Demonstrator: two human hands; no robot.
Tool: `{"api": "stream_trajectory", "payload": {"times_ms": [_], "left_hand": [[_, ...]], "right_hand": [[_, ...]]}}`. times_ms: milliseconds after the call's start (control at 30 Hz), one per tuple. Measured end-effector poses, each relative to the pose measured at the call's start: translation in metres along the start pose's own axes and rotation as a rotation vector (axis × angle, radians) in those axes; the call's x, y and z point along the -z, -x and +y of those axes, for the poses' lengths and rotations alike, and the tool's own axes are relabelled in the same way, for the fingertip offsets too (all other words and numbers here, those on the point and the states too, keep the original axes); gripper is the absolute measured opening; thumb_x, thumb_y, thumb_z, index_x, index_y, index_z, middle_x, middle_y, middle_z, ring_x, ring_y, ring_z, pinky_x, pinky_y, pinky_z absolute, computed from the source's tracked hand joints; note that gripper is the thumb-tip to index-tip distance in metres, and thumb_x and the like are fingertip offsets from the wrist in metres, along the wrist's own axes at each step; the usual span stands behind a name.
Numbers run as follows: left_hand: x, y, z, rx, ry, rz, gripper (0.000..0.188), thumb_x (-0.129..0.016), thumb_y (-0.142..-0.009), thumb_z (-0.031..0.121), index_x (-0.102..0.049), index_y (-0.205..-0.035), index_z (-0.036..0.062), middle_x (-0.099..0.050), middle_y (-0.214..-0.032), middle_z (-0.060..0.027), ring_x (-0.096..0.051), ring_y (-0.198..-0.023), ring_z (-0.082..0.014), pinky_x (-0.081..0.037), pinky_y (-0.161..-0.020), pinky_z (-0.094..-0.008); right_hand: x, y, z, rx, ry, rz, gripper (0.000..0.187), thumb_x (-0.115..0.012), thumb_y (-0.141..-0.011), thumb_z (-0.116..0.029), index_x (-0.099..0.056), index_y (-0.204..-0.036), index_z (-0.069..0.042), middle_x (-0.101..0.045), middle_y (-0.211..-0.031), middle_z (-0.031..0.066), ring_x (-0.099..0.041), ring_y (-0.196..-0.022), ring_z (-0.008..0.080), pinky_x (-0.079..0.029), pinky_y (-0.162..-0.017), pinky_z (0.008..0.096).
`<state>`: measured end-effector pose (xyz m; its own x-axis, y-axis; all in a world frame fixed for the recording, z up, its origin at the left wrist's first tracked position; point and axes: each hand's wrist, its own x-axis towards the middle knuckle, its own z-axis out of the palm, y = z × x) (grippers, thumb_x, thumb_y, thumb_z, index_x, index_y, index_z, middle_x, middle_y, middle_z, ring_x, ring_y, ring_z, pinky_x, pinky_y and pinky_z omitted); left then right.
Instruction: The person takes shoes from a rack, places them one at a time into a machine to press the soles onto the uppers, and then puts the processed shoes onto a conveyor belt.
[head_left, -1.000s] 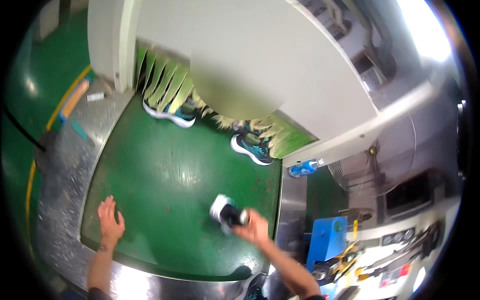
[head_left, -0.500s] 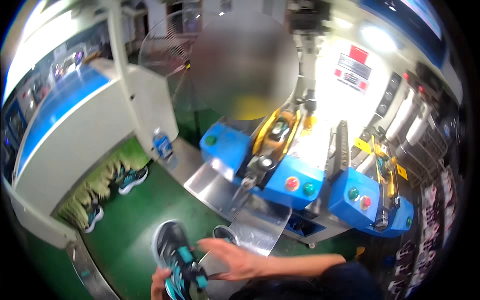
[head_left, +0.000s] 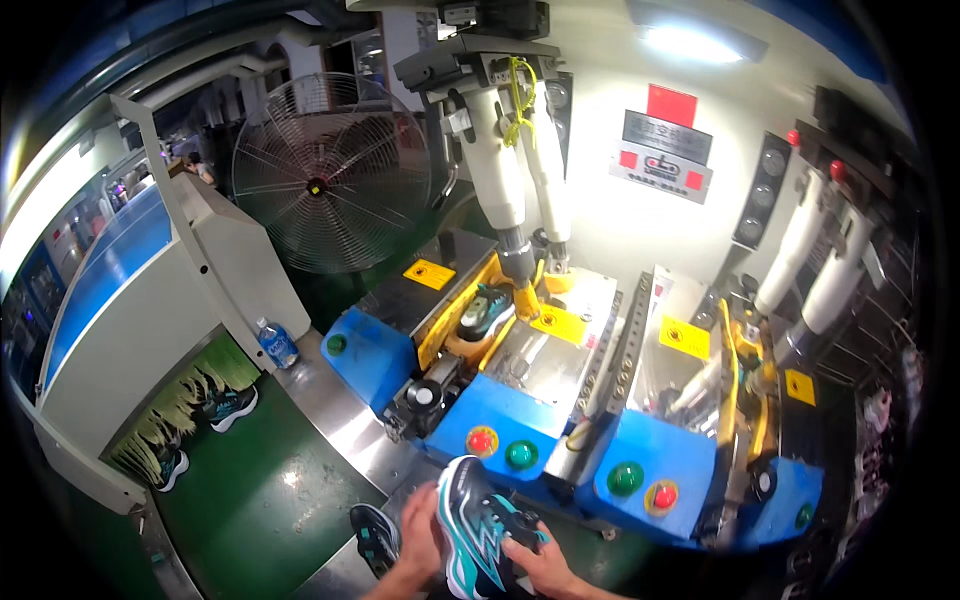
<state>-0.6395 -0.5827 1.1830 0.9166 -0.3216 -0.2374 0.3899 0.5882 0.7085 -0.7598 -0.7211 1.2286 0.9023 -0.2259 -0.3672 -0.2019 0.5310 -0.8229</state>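
Observation:
A black, teal and white sneaker [head_left: 468, 525] is between my two hands at the bottom centre, toe up, with its white sole edge toward the left. My left hand [head_left: 420, 530] is closed against the sole side. My right hand [head_left: 545, 563] grips the opening and tongue area, its thumb on the upper. Just left of my left hand lies a second dark sneaker [head_left: 374, 538], partly hidden by that hand. Ahead, another sneaker [head_left: 487, 310] sits between the yellow side pads of the pressing machine [head_left: 500, 420], below its white cylinders [head_left: 497, 160].
A second press station [head_left: 655, 460] with green and red buttons stands to the right. At left, sneakers [head_left: 230, 407] sit by the fringed opening of a conveyor housing [head_left: 130, 350]. A water bottle [head_left: 277, 343] stands on the metal ledge. A large fan [head_left: 330, 170] is behind.
My view has swung right and up. The sneaker has come from the lower left to in front of the machine. My right hand, outstretched beside it before, now grips it.

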Motion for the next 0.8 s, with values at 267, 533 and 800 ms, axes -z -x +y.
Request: {"api": "stream_trajectory", "payload": {"times_ms": [267, 533, 800], "left_hand": [[-0.042, -0.343, 0.066, -0.609, -1.456, -0.168, 0.084, -0.06, -0.082, 0.039, -0.017, -0.138, -0.007, -0.036, -0.134, -0.0329, -0.038, -0.127, -0.0371, -0.031, -0.105, -0.0384], [-0.091, -0.426, 0.058, -0.582, -1.485, -0.314, 0.056, -0.054, -0.084, 0.021, -0.037, -0.131, -0.005, -0.054, -0.108, -0.0313, -0.052, -0.105, -0.0434, -0.041, -0.089, -0.0492], [0.013, -0.311, 0.18, -0.058, -0.143, 0.022, 0.052, -0.062, -0.085, 0.02, -0.042, -0.131, 0.0047, -0.054, -0.122, -0.0094, -0.055, -0.108, -0.0212, -0.044, -0.093, -0.033]], "right_hand": [[-0.032, -0.046, -0.052, 0.292, 0.228, -0.076, 0.069, -0.062, -0.079, -0.007, -0.025, -0.137, -0.005, -0.051, -0.103, 0.0053, -0.05, -0.091, 0.014, -0.043, -0.081, 0.0294], [-0.044, -0.076, -0.069, 0.085, 0.102, 0.205, 0.064, -0.062, -0.08, -0.012, -0.028, -0.134, -0.007, -0.049, -0.099, 0.0027, -0.048, -0.08, 0.0112, -0.042, -0.067, 0.0251], [-0.079, -0.183, -0.1, 0.087, 0.088, 0.139, 0.052, -0.06, -0.086, -0.014, -0.039, -0.132, -0.003, -0.055, -0.121, 0.0134, -0.057, -0.108, 0.0231, -0.046, -0.092, 0.0395]]}}
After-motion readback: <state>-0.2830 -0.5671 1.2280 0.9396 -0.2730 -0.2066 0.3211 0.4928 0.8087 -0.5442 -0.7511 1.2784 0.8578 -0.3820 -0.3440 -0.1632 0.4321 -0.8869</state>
